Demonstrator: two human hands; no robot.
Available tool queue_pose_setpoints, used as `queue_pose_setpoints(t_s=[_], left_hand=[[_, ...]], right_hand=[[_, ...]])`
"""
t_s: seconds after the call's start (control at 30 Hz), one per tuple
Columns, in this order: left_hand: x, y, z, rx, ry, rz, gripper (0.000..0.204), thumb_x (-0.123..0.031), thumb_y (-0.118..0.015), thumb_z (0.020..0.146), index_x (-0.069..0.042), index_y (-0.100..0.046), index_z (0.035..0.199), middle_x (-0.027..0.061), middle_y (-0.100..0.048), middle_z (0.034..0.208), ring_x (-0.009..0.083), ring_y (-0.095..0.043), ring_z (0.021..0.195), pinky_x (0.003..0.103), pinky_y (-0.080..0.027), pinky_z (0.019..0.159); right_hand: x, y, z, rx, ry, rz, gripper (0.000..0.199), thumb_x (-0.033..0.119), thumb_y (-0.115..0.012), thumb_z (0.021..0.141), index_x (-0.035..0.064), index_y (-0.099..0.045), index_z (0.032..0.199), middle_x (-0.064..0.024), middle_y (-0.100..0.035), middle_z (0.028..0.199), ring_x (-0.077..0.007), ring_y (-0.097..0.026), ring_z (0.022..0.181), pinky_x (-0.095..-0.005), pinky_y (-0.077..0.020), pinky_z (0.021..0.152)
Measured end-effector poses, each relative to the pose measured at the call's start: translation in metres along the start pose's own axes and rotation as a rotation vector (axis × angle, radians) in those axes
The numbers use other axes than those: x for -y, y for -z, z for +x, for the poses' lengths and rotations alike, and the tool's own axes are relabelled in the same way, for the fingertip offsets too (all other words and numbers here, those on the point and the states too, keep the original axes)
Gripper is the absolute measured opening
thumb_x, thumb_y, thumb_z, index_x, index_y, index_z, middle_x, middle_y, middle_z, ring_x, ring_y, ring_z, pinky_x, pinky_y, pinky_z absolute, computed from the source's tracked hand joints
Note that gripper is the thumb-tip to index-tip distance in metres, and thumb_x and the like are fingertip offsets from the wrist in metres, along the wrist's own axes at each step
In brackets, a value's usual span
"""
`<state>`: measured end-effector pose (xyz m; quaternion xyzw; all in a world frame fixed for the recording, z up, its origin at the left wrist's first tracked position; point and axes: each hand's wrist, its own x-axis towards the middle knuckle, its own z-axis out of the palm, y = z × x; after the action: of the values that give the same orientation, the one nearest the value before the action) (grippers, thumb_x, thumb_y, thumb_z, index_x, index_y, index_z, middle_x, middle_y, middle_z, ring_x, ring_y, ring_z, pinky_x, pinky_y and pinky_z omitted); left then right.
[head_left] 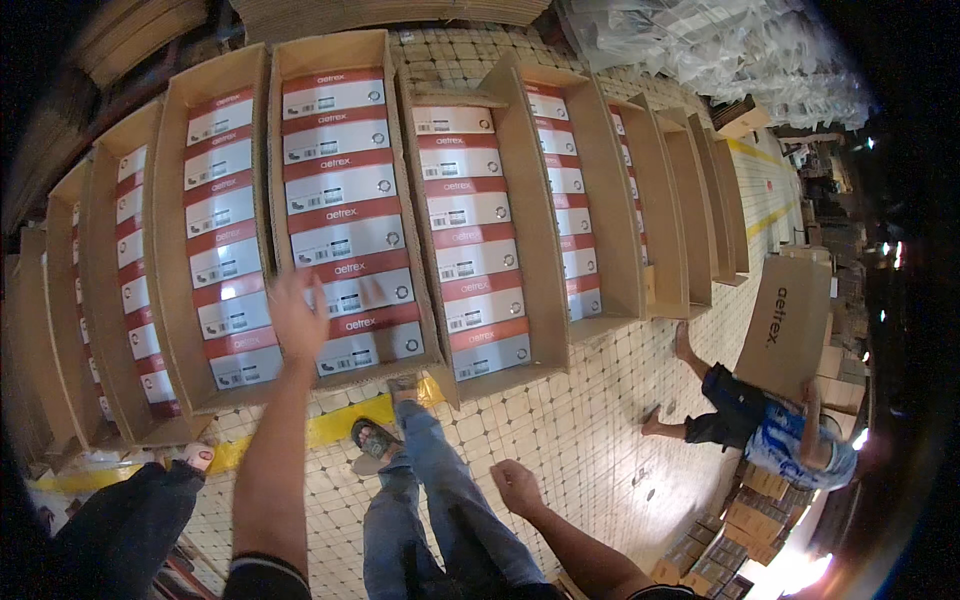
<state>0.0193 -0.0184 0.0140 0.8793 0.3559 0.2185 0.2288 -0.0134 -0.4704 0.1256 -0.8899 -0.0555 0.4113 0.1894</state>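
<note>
My left hand [300, 318] is stretched out over a tall open cardboard carton [262, 180] standing on the floor. Its fingers look apart and hold nothing, though motion smears them slightly. Beneath it is a column of white shoeboxes [345, 240] with red bands and small labels, packed inside the carton. Whether the hand touches a box I cannot tell. My right hand [515, 487] hangs low over the tiled floor, right of my legs, curled into a loose fist with nothing visible in it.
More open cartons of shoeboxes [470, 240] run in a row left and right. A person [790, 430] at right carries a large brown carton [787, 320]. Another person's leg [130, 520] is at lower left. Plastic-wrapped goods [720, 50] and stacked boxes [755, 520] stand around.
</note>
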Motion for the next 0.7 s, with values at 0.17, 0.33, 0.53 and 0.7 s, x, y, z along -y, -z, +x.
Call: queue_pose_setpoints(t_s=[0.17, 0.33, 0.53, 0.7], left_hand=[[-0.121, 0.04, -0.219, 0.482, 0.096, -0.23, 0.032, -0.021, -0.067, 0.084, -0.009, -0.064, 0.113, 0.0122, -0.062, 0.108, 0.0332, -0.057, 0.105, 0.046, -0.046, 0.09], [-0.196, 0.011, -0.263, 0.585, 0.118, -0.012, 0.061, -0.018, -0.067, 0.084, -0.01, -0.046, 0.14, 0.024, -0.054, 0.122, 0.0386, -0.053, 0.114, 0.044, -0.046, 0.098], [-0.206, -0.052, -0.226, 0.695, 0.226, 0.102, 0.039, -0.027, -0.066, 0.087, -0.009, -0.053, 0.119, 0.0207, -0.057, 0.102, 0.0397, -0.064, 0.093, 0.047, -0.055, 0.076], [-0.186, -0.079, -0.219, 0.931, 0.181, 0.328, 0.029, -0.038, -0.06, 0.09, -0.012, -0.066, 0.101, 0.0191, -0.065, 0.092, 0.0344, -0.068, 0.084, 0.044, -0.056, 0.071]], right_hand=[[-0.05, 0.056, 0.016, -0.173, 0.209, -0.409, 0.034, 0.022, -0.064, 0.089, 0.0075, -0.059, 0.119, -0.0195, -0.062, 0.106, -0.0364, -0.061, 0.098, -0.0454, -0.0508, 0.081], [-0.057, 0.108, 0.112, -0.138, 0.226, -0.593, 0.058, 0.029, -0.068, 0.085, 0.0115, -0.046, 0.136, -0.0213, -0.051, 0.124, -0.0387, -0.056, 0.11, -0.0474, -0.0508, 0.086], [-0.068, 0.115, 0.162, -0.075, 0.346, -0.586, 0.062, 0.033, -0.067, 0.087, 0.0135, -0.041, 0.14, -0.0229, -0.06, 0.109, -0.0378, -0.067, 0.088, -0.046, -0.0553, 0.074], [-0.076, 0.118, 0.185, 0.106, 0.251, -0.73, 0.045, 0.038, -0.059, 0.092, 0.0107, -0.045, 0.124, -0.0215, -0.068, 0.097, -0.0364, -0.07, 0.078, -0.046, -0.0567, 0.064]])
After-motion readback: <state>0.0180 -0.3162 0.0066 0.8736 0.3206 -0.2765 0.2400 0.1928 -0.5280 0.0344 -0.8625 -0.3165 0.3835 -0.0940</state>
